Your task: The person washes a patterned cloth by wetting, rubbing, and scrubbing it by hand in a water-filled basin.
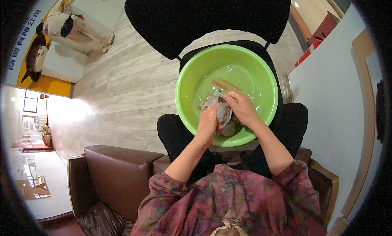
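A wet, bunched patterned cloth (225, 113) in grey and brown tones is gripped between my two hands. My left hand (209, 118) holds its left side, thumb pointing up along the fabric. On its upper right, my right hand (242, 107) pinches it with thumb and fingers. Both hands are inside a light green plastic basin (190, 73) that holds water and bears red printing on its bottom. The cloth's lower folds hang towards the near wall of the basin. My fingers partly hide the fabric.
The basin rests on the seat of a black chair (211, 12), its backrest at the far side. I sit on a brown leather sofa (122, 171). A white wall (330, 83) and a fire extinguisher (309, 53) are to the right. A person (73, 27) stands at upper left by a white box (62, 61).
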Motion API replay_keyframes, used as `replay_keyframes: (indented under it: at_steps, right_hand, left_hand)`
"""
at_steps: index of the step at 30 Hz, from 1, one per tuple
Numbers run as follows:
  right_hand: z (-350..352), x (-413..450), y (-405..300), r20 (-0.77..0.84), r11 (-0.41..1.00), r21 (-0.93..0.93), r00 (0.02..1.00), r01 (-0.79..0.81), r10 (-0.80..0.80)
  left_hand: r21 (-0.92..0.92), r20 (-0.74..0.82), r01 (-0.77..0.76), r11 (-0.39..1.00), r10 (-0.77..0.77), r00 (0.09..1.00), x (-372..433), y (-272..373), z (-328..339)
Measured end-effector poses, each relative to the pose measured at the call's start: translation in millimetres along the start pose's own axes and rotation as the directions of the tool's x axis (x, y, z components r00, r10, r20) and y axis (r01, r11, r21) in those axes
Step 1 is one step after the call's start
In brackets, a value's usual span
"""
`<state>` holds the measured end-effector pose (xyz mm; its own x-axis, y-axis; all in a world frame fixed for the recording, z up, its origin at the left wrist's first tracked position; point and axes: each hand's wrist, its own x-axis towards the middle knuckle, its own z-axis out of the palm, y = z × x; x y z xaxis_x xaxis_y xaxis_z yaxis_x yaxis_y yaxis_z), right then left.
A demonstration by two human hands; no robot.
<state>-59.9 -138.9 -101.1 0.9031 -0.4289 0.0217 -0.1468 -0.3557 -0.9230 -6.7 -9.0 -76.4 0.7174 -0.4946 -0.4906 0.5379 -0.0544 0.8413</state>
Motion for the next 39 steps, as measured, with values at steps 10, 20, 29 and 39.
replay_keyframes:
  at_steps: [10, 20, 29, 39]
  right_hand:
    - [-14.1, -28.1, 7.8, 0.143, 0.909, -0.412, 0.99, 0.067, -0.009]
    - [-22.2, -18.5, 25.4, -0.123, 0.937, 0.341, 0.984, -0.077, 0.126]
    - [-37.6, -17.6, 29.5, 0.012, 0.802, 0.547, 0.96, -0.241, 0.28]
    - [-37.8, -22.6, 21.8, -0.008, 0.937, 0.319, 0.988, -0.144, 0.154]
  left_hand:
    - [-0.238, 0.033, 0.016, 0.971, -0.008, 0.999, -12.8, 46.3, -17.0]
    - [-0.038, 0.127, -0.153, 0.987, 0.157, 0.979, 3.3, 28.1, -67.1]
    - [-0.012, -0.011, -0.218, 0.976, 0.218, 0.976, 0.2, 37.7, -58.1]
    - [0.003, -0.025, -0.281, 0.96, 0.281, 0.959, 8.0, 26.6, -68.4]
